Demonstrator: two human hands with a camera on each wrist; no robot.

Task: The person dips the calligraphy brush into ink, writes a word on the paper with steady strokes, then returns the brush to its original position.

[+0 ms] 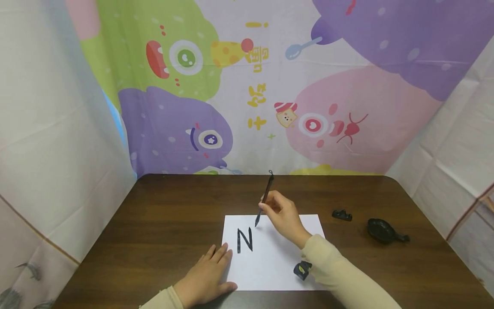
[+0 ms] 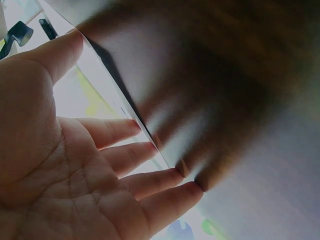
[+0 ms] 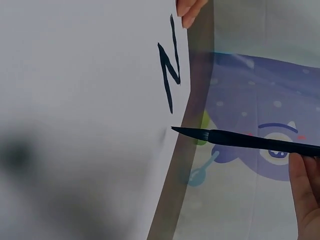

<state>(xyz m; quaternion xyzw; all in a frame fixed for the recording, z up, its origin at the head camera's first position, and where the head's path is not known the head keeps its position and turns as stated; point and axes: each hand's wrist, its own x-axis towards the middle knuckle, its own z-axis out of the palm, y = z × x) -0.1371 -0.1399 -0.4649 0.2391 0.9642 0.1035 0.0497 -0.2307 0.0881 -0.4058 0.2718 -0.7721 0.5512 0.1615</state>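
My right hand pinches a dark writing brush partway up its handle, with the hanging loop at the top. In the right wrist view the black brush tip hovers close over the paper, just beyond a painted letter N. The white sheet of paper lies on the table, with that same N near its upper left. Fingers spread, my left hand rests at the paper's left edge. In the left wrist view its fingertips press down on the surface.
To the right of the paper sit a small black brush rest and a black pan-shaped dish with a short handle. A black wrist device hangs below the right cuff. Behind the brown table stands a cartoon-printed curtain.
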